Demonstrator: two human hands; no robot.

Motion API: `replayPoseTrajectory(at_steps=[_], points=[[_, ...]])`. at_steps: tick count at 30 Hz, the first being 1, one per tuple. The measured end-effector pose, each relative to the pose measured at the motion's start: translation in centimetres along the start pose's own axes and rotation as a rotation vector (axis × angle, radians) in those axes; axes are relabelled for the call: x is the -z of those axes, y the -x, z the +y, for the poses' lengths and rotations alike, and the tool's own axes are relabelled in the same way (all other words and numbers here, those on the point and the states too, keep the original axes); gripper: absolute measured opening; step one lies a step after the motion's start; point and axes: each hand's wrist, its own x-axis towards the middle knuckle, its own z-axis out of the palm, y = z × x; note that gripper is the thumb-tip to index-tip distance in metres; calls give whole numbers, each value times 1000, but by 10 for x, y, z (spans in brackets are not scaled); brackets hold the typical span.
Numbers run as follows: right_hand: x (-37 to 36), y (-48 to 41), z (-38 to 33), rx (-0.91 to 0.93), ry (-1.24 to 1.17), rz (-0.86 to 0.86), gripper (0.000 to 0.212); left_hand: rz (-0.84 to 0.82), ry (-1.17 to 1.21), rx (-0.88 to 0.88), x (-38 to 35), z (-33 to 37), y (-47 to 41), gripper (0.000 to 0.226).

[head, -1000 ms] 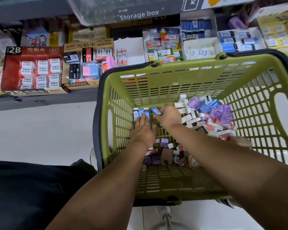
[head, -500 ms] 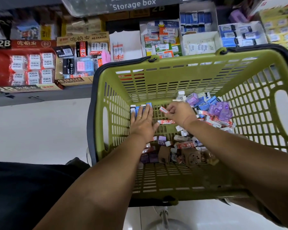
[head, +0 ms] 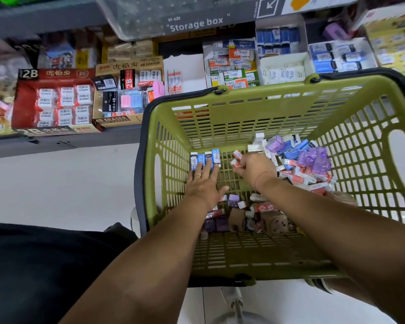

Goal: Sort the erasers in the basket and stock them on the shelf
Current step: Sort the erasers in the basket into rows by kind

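- The green basket (head: 255, 95) stands in front of the shelf (head: 63, 145), with both forearms reaching into it.
- The left hand (head: 202, 184) lies flat with fingers straight and slightly spread; it holds nothing.
- Its fingertips touch a row of blue erasers (head: 205, 158), which stand side by side on the basket floor against the far left wall.
- A ring (head: 198, 176) shows on one left finger.
- The right hand (head: 255, 168) is just right of that row, fingers curled, pinching small red erasers (head: 236, 159) at its fingertips. How many it holds I cannot tell.
- A loose pile (head: 299, 174) of red, white, blue and purple erasers fills the far right corner of the basket, just behind the right hand.
- Clear purple pieces (head: 316, 160) sit on top of that pile.
- More erasers and some brown pieces (head: 274, 220) lie on the basket floor between the two forearms.
- On the shelf, a red 2B box (head: 54, 99) holds white erasers in rows; a 4B box (head: 126, 94) stands just right of it.
- Further right, open cartons (head: 281, 52) hold blue and white erasers.
- A clear storage box (head: 185, 17) hangs over the shelf above them.
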Motion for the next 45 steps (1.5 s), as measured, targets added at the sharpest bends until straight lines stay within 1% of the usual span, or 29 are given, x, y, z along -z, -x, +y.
replayPoseTrajectory(at_steps=[2,5,8,11,13,16,18,20,22,24,26,27,31,34,38,41,43,45], points=[[5,-6,-2,-77,-109,16,25,4,11,5,-1,0,-1,75],[8,-12,-10,-38,-172,6,27,-9,47,18,1,1,-4,75],[5,-14,-12,-64,-210,91,25,30,36,13,3,2,-6,75],[2,-12,-5,-134,-176,160,30,122,-44,-91,-1,5,-7,73],[2,-12,-2,-127,-132,145,24,137,-97,-166,-4,11,-9,73],[3,-13,0,-120,-125,87,18,132,-141,-190,-5,15,-17,74],[3,-13,0,-190,-229,47,19,138,-132,-182,-3,13,-22,74],[-2,-12,-3,-239,-397,7,17,144,-103,-169,1,12,-27,73],[-7,-11,-8,-201,-594,-39,12,142,-88,-142,6,11,-31,72],[-7,-8,-12,-99,-659,-93,16,146,-83,-112,10,8,-33,72],[-2,-7,-8,-29,-616,-130,27,158,-95,-112,9,4,-31,72],[4,-7,-2,-11,-567,-119,30,167,-111,-127,7,3,-29,72],[34,-5,41,-18,-297,9,24,165,-164,-203,-2,6,-23,72],[46,2,64,18,-131,7,26,137,-144,-202,-5,11,-24,73],[41,8,67,43,-18,29,28,78,-60,-175,-3,12,-25,73],[35,10,63,51,129,-61,30,49,-18,-176,1,12,-24,73],[34,9,59,45,227,-117,28,45,-6,-183,2,12,-23,74],[36,6,53,37,343,-131,29,58,3,-178,2,8,-21,74]])
